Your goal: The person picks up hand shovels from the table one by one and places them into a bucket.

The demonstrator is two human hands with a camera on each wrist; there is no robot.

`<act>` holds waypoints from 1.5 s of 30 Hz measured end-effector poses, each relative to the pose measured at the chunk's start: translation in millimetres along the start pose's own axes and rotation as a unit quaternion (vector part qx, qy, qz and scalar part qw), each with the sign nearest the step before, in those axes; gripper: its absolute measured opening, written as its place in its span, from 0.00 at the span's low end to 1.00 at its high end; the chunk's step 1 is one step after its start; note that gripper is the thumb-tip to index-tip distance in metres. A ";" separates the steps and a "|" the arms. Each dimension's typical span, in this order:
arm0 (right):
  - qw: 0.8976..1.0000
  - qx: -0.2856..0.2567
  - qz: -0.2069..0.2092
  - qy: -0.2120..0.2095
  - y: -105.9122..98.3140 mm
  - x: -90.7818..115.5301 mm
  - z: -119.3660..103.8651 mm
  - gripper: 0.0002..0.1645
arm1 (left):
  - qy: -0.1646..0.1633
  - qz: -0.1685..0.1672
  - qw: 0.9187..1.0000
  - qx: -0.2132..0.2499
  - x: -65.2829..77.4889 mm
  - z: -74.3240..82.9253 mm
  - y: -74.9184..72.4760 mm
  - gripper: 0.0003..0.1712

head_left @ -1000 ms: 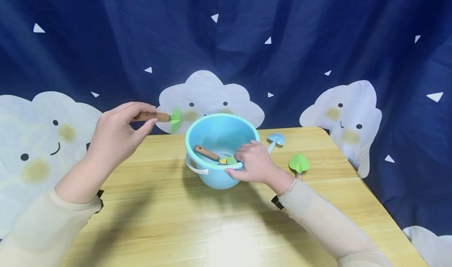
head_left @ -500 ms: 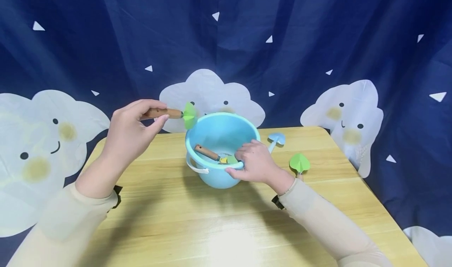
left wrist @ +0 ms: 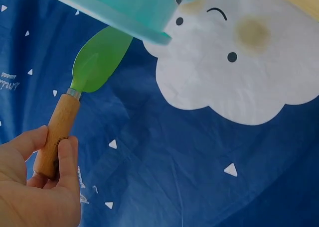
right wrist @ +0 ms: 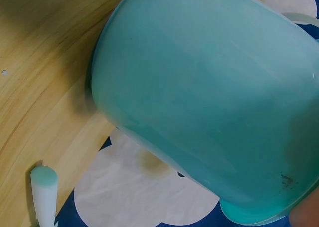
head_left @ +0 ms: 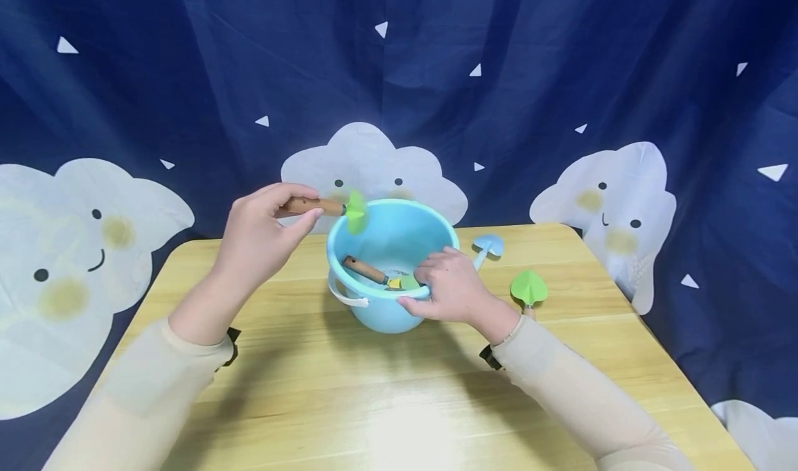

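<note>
My left hand [head_left: 255, 232] pinches the wooden handle of a small green garden trowel [left wrist: 97, 62] between thumb and fingers. The trowel is held level, its blade overlapping the left rim of a light blue bucket [head_left: 386, 316] in the head view. On that bucket's near right rim, my right hand [head_left: 454, 287] grips with the thumb outside and the fingers over the edge. Inside the bucket lies a wooden-handled tool [head_left: 364, 270], with yellow and green parts beside its ferrule. The bucket stands upright on the table, and its white carrying handle [head_left: 349, 298] hangs down at the left.
Right of the bucket, a blue toy shovel [head_left: 488, 245] lies on the wooden table [head_left: 299, 388]. Closer to me lies another green trowel [head_left: 528, 288], its handle partly hidden by my right arm. A dark blue curtain [head_left: 424, 90] with white clouds hangs behind the table.
My left hand has carried the green trowel rightward, from left of the bucket to its left rim, dipping slightly at the end. The right hand and bucket have stayed in place.
</note>
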State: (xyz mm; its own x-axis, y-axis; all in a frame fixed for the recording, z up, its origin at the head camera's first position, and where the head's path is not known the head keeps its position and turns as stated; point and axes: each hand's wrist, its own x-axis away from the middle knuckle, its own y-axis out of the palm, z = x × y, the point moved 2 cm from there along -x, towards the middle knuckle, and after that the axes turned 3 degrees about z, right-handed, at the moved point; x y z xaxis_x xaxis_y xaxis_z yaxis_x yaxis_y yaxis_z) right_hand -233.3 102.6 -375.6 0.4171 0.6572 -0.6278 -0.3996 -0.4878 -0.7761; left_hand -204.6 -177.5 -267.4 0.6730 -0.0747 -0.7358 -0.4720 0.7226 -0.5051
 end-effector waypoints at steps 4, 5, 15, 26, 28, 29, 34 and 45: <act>1.000 -0.001 0.004 -0.001 -0.3 -0.2 0.0 0.39 | 0.000 -0.009 1.000 0.005 0.8 -1.0 8.2 0.09; 1.000 -0.001 0.006 -0.001 -0.6 -0.6 0.0 0.39 | -0.001 -0.010 1.000 0.008 1.2 -1.2 10.1 0.09; 1.000 -0.002 0.004 -0.004 -0.2 -1.0 -0.4 0.38 | -0.008 -0.032 0.999 0.027 8.5 -6.3 28.6 0.10; 1.000 0.001 0.004 -0.003 0.4 -1.1 -0.4 0.39 | -0.065 -0.085 0.993 0.040 15.2 -10.7 47.5 0.09; 1.000 0.001 0.003 -0.002 1.1 -0.5 -0.2 0.39 | -0.070 -0.095 0.992 0.038 16.4 -11.9 51.5 0.09; 1.000 0.001 0.002 -0.001 1.2 -0.4 -0.3 0.39 | -0.070 -0.098 0.992 0.040 17.0 -12.4 53.4 0.09; 1.000 0.002 -0.005 0.002 1.0 0.0 -0.9 0.38 | -0.068 -0.115 0.990 0.036 19.1 -13.9 62.0 0.10; 1.000 0.000 0.000 -0.002 1.6 -0.8 -0.6 0.39 | -0.073 -0.156 0.985 0.010 19.3 -18.2 79.9 0.11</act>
State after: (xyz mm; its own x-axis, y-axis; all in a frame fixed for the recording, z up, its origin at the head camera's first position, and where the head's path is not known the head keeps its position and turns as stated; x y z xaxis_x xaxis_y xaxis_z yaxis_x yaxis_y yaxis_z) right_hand -233.8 100.9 -376.4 0.4142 0.6588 -0.6281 -0.3991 -0.4887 -0.7758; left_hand -239.7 -133.7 -330.1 0.8589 -0.1970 -0.4727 -0.2190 0.6931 -0.6868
